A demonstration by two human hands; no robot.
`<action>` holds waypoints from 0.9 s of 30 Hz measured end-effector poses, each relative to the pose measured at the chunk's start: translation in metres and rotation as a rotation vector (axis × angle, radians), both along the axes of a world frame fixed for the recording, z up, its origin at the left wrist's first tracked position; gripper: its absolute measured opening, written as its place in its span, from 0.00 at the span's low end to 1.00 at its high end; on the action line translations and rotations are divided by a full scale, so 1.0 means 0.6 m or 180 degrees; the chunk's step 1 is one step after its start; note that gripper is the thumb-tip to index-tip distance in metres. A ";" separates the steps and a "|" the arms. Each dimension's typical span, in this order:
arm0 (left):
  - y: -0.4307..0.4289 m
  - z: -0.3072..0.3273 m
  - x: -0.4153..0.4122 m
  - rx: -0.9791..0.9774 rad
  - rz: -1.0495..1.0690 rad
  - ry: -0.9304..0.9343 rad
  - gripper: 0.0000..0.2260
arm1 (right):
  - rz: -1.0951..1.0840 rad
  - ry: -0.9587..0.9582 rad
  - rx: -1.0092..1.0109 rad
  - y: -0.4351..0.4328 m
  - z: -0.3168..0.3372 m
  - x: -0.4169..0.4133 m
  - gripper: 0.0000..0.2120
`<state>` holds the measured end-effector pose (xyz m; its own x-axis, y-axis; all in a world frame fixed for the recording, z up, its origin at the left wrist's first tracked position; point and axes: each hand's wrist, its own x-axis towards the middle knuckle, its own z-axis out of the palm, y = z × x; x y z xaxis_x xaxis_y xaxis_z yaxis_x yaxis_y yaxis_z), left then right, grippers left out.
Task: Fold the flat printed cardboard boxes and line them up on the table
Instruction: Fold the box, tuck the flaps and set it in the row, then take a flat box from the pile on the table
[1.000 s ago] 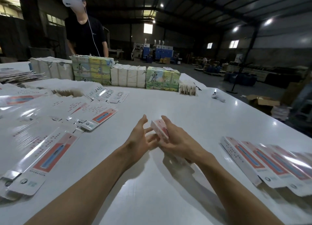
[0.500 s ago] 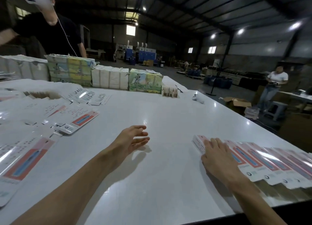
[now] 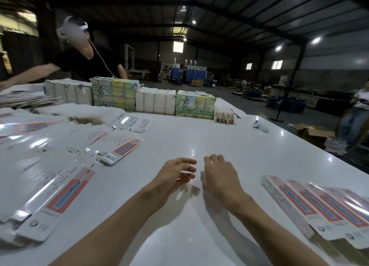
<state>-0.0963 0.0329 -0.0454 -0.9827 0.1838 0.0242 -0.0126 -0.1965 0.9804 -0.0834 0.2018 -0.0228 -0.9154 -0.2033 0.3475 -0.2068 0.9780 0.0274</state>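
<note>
Between boxes | left hand [image 3: 173, 178] and right hand [image 3: 218, 176] both empty, fingers loose, over the bare table [image 3: 199, 134] | folded boxes [image 3: 319, 205] lined up right, flat boxes [image 3: 60, 186] heaped left | next, likely — reach left, lift one flat box.

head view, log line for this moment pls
left hand: open, empty, over table | right hand: open, empty | folded boxes: row at right | flat boxes: pile at left
</note>
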 end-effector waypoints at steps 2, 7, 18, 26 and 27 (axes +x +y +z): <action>-0.005 0.002 -0.002 -0.0259 0.0198 0.0030 0.12 | 0.0226 -0.0024 -0.0105 -0.042 -0.017 -0.010 0.18; -0.050 0.030 -0.007 -0.1646 0.0626 0.0311 0.08 | 0.0737 -0.0001 -0.0540 -0.048 -0.053 -0.010 0.22; -0.281 0.100 0.058 -0.5135 0.1436 -0.0860 0.28 | 0.1215 0.0010 -0.1204 -0.044 -0.053 -0.016 0.18; -0.329 0.093 0.089 -0.5245 0.2156 -0.1420 0.43 | 0.1368 -0.0096 -0.1616 -0.037 -0.056 -0.022 0.17; -0.330 0.096 0.088 -0.5313 0.2154 -0.1423 0.43 | 0.1391 -0.0101 -0.1632 -0.036 -0.056 -0.023 0.17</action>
<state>-0.0434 -0.1654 0.0123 -0.7713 -0.6365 0.0037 -0.6340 0.7686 0.0854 -0.0970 0.1800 -0.0565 -0.7978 -0.3738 0.4731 -0.5796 0.6918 -0.4307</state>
